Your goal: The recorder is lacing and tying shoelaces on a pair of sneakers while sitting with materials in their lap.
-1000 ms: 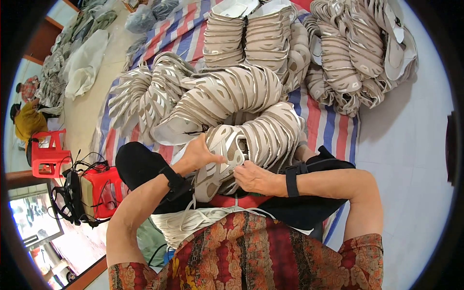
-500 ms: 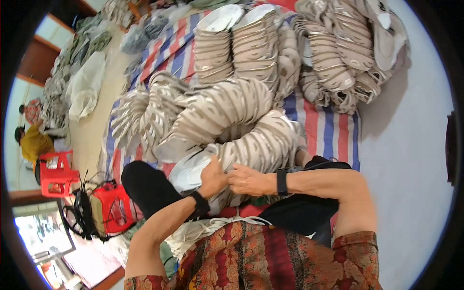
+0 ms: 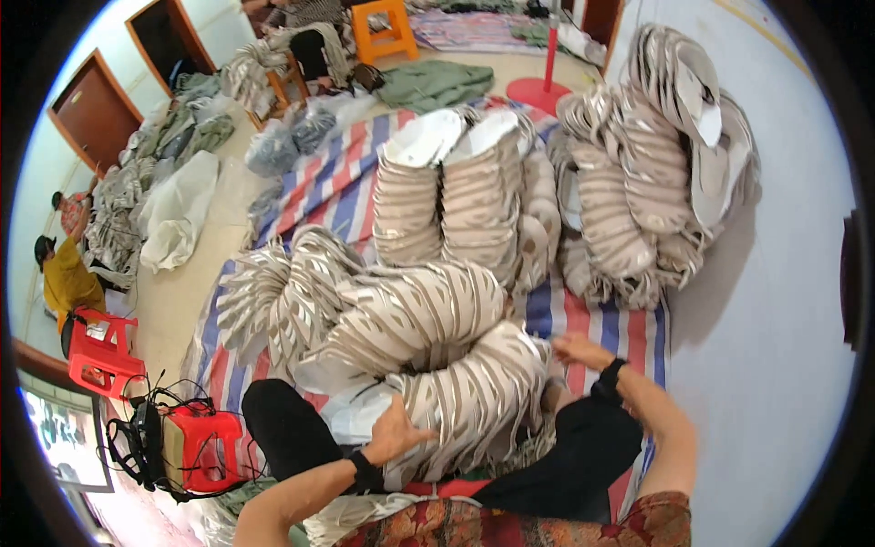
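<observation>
A curved row of nested beige shoe uppers [image 3: 474, 392] with cut-out sides and white linings lies between my knees. My left hand [image 3: 398, 432] rests against its near left end, thumb stretched away from the fingers. By the row's far right end is my right hand [image 3: 583, 351], fingers reaching out to the left beside the last uppers; whether they touch is hard to see. Just beyond, another nested row of uppers [image 3: 424, 310] bends round and meets the first. A fanned bundle of strappy uppers [image 3: 283, 292] lies to its left.
Tall stacks of uppers [image 3: 410, 214] stand ahead on a striped sheet [image 3: 319, 191]. More bundles [image 3: 629, 182] are piled at the right by a pale wall [image 3: 775, 383]. Red stools [image 3: 205, 447] with cables stand at left; a person in yellow [image 3: 73, 278] sits farther off.
My hands were close together at the near end of the curved row. Now they are apart, the right one moved right and away from me. The view has tilted up.
</observation>
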Available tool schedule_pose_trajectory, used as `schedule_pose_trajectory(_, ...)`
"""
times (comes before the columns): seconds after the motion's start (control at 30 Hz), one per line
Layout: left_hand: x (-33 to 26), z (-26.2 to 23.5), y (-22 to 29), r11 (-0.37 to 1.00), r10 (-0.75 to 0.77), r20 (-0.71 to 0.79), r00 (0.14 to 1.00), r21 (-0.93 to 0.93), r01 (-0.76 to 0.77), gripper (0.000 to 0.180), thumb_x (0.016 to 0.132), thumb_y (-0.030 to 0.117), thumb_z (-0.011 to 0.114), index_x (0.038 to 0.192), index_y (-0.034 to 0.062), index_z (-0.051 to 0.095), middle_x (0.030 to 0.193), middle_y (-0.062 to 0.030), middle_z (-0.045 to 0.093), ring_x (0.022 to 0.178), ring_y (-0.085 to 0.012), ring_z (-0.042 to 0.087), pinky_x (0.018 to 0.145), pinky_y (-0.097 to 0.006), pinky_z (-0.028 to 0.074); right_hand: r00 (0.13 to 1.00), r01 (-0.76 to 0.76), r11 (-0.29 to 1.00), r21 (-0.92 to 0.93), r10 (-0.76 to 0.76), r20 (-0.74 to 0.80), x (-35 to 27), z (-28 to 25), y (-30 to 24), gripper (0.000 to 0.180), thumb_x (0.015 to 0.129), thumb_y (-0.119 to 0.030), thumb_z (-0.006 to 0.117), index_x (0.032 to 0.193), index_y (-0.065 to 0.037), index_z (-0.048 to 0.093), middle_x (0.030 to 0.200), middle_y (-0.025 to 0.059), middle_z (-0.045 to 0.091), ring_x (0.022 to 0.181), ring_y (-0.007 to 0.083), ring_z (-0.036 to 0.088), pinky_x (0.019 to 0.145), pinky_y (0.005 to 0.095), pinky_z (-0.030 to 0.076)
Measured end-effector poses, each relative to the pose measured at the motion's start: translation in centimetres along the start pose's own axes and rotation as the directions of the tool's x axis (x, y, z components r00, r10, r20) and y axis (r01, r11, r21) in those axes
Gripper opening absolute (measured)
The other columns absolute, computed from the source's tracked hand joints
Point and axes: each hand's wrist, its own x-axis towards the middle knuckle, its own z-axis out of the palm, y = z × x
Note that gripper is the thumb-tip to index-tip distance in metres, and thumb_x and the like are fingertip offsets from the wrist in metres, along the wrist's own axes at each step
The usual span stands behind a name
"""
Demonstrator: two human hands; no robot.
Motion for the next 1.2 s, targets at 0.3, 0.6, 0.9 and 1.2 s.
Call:
schedule_pose_trajectory(0.3,-0.4,-1.4,1.7,0.978,-0.21,0.165,0.964,0.038,0.207,0.08,0.053,0.041,0.078,0.105,-0.0039,0.038,0.081,-0.0214,0.058,0.08,-0.0364,0.058,0.069,-0.041,0.045,0.915,-0.345,0.807,0.479,0.174,0.365,3.4,4.4,-1.4,0.049,0.089,-0.049,0.041,0.114,-0.009,0.053,0.109,0.0031,0.058,0.097,0.0149,0.055,0.083,0.0311,0.044)
schedule_pose_trajectory(0.6,-0.8,-2.7,0.6,0.965,-0.125,0.106,0.986,-0.219,0.146,0.077,0.052,0.034,0.079,0.112,-0.0024,0.046,0.099,-0.022,0.059,0.093,-0.0338,0.057,0.081,-0.037,0.044,0.888,-0.291,0.882,0.369,0.105,0.449,0.4,3.7,-7.9,0.057,0.086,-0.052,0.043,0.122,-0.007,0.047,0.117,0.0063,0.055,0.102,0.014,0.054,0.088,0.0306,0.043)
schedule_pose_trajectory(0.9,-1.5,-6.6,0.0,0.149,0.082,0.361,0.929,-0.926,0.346,0.069,0.059,0.001,0.07,0.123,0.0033,0.042,0.107,-0.0075,0.056,0.094,-0.0172,0.056,0.08,-0.029,0.046,0.895,0.037,0.931,0.364,-0.193,0.402,-5.5,5.2,-23.8,0.05,0.084,-0.047,0.051,0.114,-0.007,0.052,0.106,0.0037,0.058,0.088,0.0108,0.058,0.073,0.0272,0.048)
schedule_pose_trajectory(1.2,-1.3,-8.6,-2.5,0.983,0.149,0.048,0.988,-0.111,-0.143,0.034,0.076,0.008,0.056,0.109,0.0009,0.05,0.089,-0.0213,0.06,0.083,-0.033,0.06,0.069,-0.036,0.048,0.951,0.204,0.979,-0.019,-0.194,0.239,-6.2,13.7,-24.5,0.082,0.068,-0.055,0.066,0.112,0.011,0.043,0.094,0.0114,0.055,0.079,0.014,0.056,0.066,0.0237,0.048)
